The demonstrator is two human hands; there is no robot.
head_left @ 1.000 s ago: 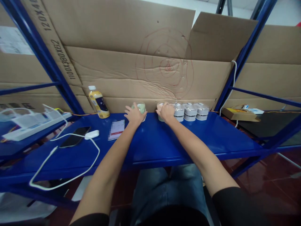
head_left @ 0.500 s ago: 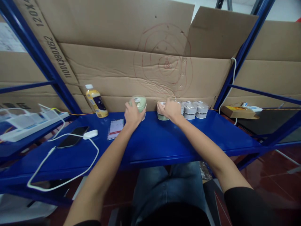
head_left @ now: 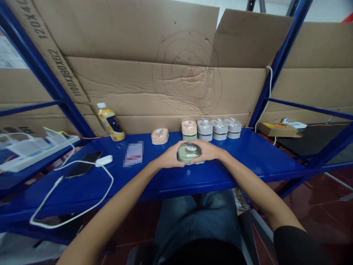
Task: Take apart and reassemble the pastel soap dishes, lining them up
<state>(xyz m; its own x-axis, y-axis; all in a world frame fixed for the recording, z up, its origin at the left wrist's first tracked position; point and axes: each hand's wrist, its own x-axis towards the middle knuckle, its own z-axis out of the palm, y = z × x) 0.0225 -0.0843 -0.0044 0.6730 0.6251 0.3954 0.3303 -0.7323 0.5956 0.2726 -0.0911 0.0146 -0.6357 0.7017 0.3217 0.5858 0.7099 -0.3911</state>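
A small green box with a clear lid (head_left: 188, 154) is gripped from both sides over the front half of the blue shelf (head_left: 228, 167). My left hand (head_left: 172, 155) closes around its left side, and my right hand (head_left: 210, 150) wraps its right side. Behind my hands, a pink box sits on a green one in a stack (head_left: 189, 128). Left of that stack, a lone pink box (head_left: 160, 136) rests by the cardboard backing. Several grey two-high stacks (head_left: 220, 129) line up on the right, close beside the pink and green stack.
A yellow drink bottle (head_left: 111, 123) stands at the back left. In front of it lie a pixelated card-like item (head_left: 134, 154), a black phone (head_left: 84, 164) and a white cable with its plug (head_left: 104, 160). Cardboard (head_left: 124, 84) walls the back; blue posts (head_left: 278, 62) flank the shelf.
My left hand has brought the green box forward and right from the back. My right hand has left the pink and green stack and joined it on the box. The lone pink box now shows.
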